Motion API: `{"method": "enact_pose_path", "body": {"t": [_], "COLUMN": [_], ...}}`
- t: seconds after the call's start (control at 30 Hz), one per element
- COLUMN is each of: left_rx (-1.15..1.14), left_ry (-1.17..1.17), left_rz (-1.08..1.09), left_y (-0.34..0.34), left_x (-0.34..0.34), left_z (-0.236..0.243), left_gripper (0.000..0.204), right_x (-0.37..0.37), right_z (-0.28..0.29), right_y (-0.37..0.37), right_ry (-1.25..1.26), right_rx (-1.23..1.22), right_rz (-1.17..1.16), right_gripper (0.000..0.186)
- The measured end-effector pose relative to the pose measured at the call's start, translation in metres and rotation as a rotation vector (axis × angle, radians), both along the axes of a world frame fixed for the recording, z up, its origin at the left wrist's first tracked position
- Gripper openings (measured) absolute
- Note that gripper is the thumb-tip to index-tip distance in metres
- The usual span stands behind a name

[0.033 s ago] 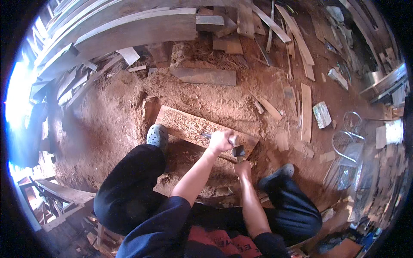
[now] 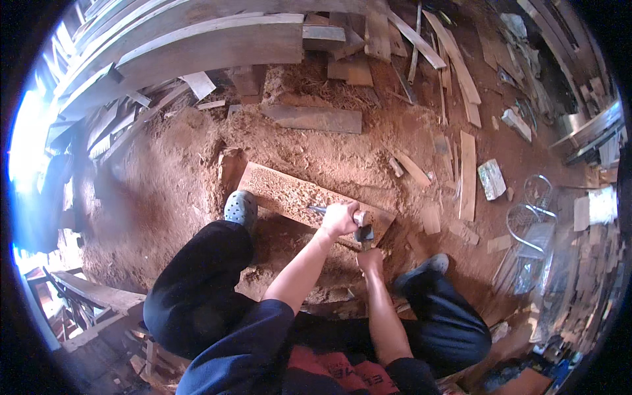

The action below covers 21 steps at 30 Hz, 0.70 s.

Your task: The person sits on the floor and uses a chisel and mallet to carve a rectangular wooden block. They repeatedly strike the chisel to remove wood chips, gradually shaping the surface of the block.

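A reddish-brown plank [image 2: 270, 205] lies at a slant in front of me, its top rough with carved marks and loose chips. My left hand [image 2: 340, 220] is closed around a chisel; the metal blade [image 2: 318, 209] points left onto the plank, and the light handle end [image 2: 360, 217] sticks out on the right. Just below that end is the dark head of a hammer [image 2: 364, 233], apparently close to the handle; whether they touch I cannot tell. Its handle is gripped in my right hand [image 2: 370, 261], near the plank's right end.
My left clog [image 2: 241, 208] rests against the plank's left part; the right clog [image 2: 428, 264] is on the dirt floor. Large beams [image 2: 217, 46] lie at the far side. Scrap boards [image 2: 467, 174], a whitish block [image 2: 491, 179] and a wire-framed object [image 2: 530, 227] lie to the right.
My right hand and the hammer have shifted very slightly toward me. The left hand keeps its hold on the chisel, and the plank stays in place.
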State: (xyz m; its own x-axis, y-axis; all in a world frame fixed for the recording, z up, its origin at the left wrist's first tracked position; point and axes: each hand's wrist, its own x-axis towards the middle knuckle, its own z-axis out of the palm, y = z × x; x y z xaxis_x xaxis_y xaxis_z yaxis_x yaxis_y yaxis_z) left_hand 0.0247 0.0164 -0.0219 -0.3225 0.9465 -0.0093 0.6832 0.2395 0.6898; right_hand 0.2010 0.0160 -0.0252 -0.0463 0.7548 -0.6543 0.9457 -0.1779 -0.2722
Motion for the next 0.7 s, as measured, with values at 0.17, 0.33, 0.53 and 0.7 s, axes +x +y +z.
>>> {"method": "enact_pose_path", "body": {"t": [0.17,0.33,0.53,0.7], "left_rx": [0.063,0.867,0.726,0.342], "left_ry": [-0.154,-1.141,-0.409,-0.59], "left_rz": [0.042,0.638,0.105,0.01], "left_y": [0.014,-0.026,0.005,0.001], "left_x": [-0.02,-0.117,-0.12,-0.067], "left_z": [0.009,0.055,0.148,0.009], "left_gripper": [0.032,0.019,0.012,0.023], "right_x": [0.029,0.011,0.012,-0.004], "right_z": [-0.064,-0.016,-0.021,0.001], "right_y": [0.015,0.015,0.009,0.0], "right_ry": [0.021,0.004,0.056,0.248], "right_rx": [-0.076,-0.103,-0.061,-0.083], "right_rz": [-0.038,-0.142,-0.176,-0.2], "right_gripper": [0.02,0.021,0.021,0.017]}}
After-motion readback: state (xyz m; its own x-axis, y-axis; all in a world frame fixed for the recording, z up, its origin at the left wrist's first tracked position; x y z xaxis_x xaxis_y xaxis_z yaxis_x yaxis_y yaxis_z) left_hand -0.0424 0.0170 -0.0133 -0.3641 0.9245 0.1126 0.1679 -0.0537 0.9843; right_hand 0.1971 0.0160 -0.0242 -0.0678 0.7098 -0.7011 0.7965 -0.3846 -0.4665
